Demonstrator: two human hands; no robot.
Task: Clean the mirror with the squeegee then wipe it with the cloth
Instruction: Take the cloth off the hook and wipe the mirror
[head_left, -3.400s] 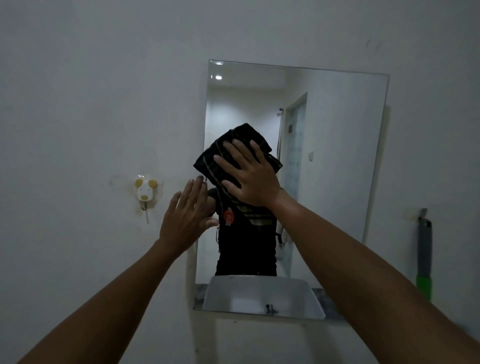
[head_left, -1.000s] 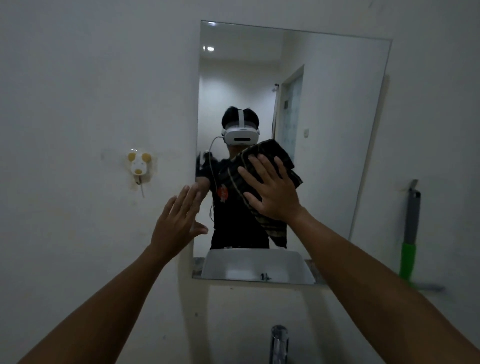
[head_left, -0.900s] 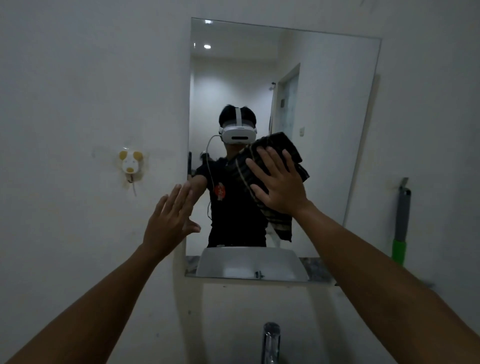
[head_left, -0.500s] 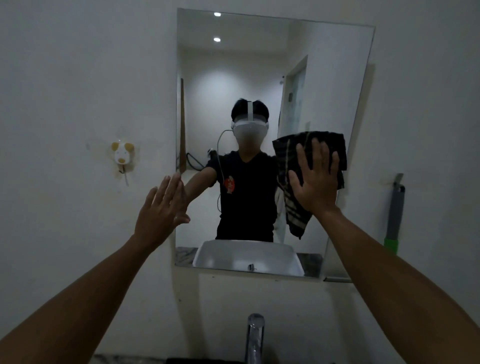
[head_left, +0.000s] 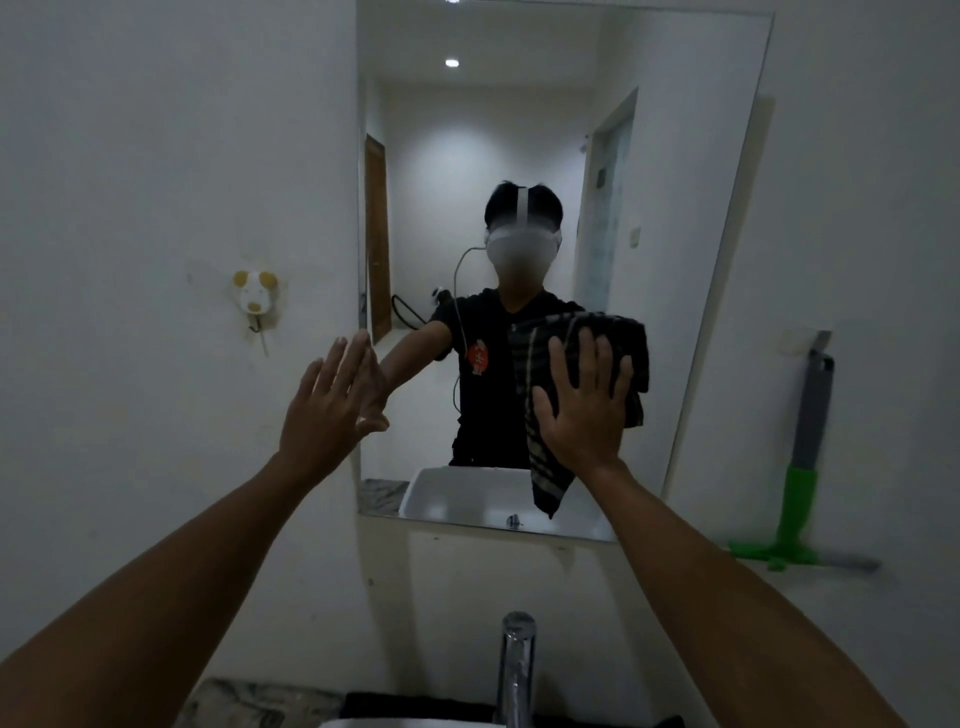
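Clearly the wiping step is in hand: the person's right hand (head_left: 584, 402) lies flat, fingers spread, pinning a dark striped cloth (head_left: 550, 457) against the lower right part of the frameless rectangular wall mirror (head_left: 675, 182), with the cloth's loose end hanging toward the mirror's bottom edge. The left hand (head_left: 332, 402) is open and empty, fingers together, at the mirror's left edge, apparently steadying. The grey-and-green squeegee (head_left: 805, 452) hangs on the wall right of the mirror, well apart, so that step looks finished. Next, the cloth probably needs carrying across the mirror's unwiped areas with steady pressure. A mouse-shaped wall hook (head_left: 254, 299) sits left of the mirror and a chrome tap (head_left: 515, 670) below it; neither obstructs.
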